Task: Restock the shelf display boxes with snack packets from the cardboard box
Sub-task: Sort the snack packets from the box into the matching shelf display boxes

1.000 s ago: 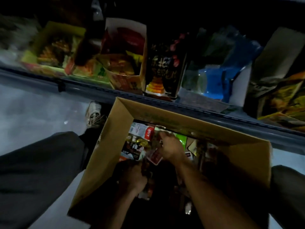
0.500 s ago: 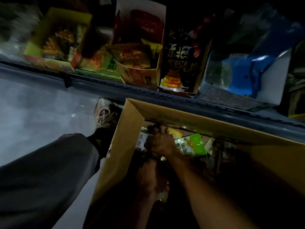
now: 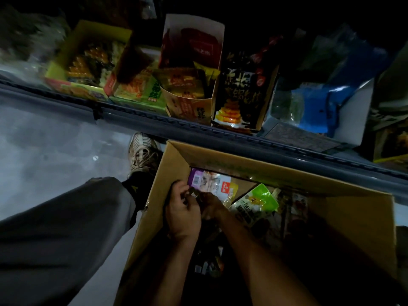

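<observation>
I see both hands down inside the cardboard box, meeting near its far left corner. The left hand has its fingers curled around a small dark packet, and the right hand sits right against it with its fingers bent onto the same packet; the light is too dim for me to tell whether the right one truly grips. Just beyond the fingertips a purple-and-white snack packet lies flat against the box's far wall. Just right of the right hand a green snack packet lies tilted on the heap of dark packets. Well beyond the hands, on the shelf, stand the display boxes: a yellow-green display box far left, a tall orange display box straight ahead, a black display box just right of it. Left of the hands I see a trouser leg and a laced sneaker beside the box
</observation>
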The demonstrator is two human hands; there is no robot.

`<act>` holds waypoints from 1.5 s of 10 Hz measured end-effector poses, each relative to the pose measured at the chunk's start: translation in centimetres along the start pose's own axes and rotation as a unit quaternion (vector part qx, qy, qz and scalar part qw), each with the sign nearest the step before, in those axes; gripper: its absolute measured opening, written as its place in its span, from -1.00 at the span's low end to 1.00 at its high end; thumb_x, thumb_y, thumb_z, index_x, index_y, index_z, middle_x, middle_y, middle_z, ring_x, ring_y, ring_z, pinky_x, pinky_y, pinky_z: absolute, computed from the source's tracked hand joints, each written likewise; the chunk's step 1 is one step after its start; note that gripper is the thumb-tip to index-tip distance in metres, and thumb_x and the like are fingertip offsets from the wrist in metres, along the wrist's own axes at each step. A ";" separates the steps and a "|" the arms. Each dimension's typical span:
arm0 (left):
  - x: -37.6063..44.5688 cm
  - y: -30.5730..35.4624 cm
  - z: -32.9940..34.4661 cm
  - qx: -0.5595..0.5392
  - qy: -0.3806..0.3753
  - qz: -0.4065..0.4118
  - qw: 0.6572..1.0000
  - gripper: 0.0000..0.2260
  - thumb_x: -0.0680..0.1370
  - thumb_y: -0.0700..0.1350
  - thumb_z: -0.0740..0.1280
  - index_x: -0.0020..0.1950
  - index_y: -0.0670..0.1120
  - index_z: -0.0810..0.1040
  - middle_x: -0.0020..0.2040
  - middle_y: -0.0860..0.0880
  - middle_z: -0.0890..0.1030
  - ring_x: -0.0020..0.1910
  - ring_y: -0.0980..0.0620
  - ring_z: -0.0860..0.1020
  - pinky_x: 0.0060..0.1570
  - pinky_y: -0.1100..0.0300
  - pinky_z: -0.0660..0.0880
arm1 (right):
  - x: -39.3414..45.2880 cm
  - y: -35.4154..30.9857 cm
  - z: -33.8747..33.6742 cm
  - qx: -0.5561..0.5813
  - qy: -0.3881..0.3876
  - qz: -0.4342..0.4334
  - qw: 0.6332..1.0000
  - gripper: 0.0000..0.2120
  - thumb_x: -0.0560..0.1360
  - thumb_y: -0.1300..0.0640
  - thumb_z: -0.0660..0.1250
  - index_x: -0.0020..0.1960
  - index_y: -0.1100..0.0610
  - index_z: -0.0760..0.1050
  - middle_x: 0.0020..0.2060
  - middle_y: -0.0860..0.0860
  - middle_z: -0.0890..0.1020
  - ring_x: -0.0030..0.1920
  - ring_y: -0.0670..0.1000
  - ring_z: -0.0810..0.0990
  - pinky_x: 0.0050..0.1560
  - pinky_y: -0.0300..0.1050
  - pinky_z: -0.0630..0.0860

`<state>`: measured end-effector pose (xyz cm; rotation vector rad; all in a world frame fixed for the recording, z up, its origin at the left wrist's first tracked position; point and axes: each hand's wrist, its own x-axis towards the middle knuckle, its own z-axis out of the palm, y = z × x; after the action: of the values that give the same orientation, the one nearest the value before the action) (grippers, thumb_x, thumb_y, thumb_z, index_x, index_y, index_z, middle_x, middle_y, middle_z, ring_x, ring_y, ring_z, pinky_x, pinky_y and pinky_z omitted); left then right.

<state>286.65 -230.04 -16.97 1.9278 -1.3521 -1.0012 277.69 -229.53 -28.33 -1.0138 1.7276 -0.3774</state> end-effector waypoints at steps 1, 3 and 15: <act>1.5 2.0 -0.1 -0.022 -0.012 0.035 0.999 -0.69 0.54 -0.35 0.29 0.23 -0.09 0.56 0.06 0.05 0.63 0.08 -0.02 0.61 0.08 0.16 0.49 | -3.7 -2.3 -3.7 0.054 -0.026 0.058 0.996 -0.64 0.52 0.28 0.35 0.31 0.18 0.51 0.19 0.13 0.60 -0.01 -0.06 0.48 -0.13 -0.34 0.47; 2.0 8.7 -0.7 0.091 -0.112 0.247 0.958 -0.54 0.56 -0.13 0.37 0.44 0.07 0.36 -0.09 0.05 0.60 -0.13 0.03 0.58 -0.12 0.11 0.51 | -9.9 -1.2 -12.4 0.102 0.072 0.070 0.990 -0.73 0.19 0.15 0.60 -0.14 -0.02 0.67 -0.14 -0.06 0.74 -0.12 -0.02 0.71 0.03 0.09 0.64; -8.1 28.1 -11.9 -0.088 -0.486 0.006 0.870 -0.47 0.38 -0.38 0.51 0.25 0.04 0.55 0.04 -0.08 0.73 0.00 -0.02 0.69 -0.08 0.18 0.63 | -32.0 -15.3 -28.6 0.468 0.169 -0.036 0.866 -0.50 0.25 0.27 0.58 0.17 0.16 0.58 -0.07 0.14 0.73 -0.12 0.13 0.72 -0.23 -0.03 0.66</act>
<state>280.37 -231.02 13.93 1.2551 -1.6574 -2.1641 262.02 -219.89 13.33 -0.2885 1.4962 -1.3523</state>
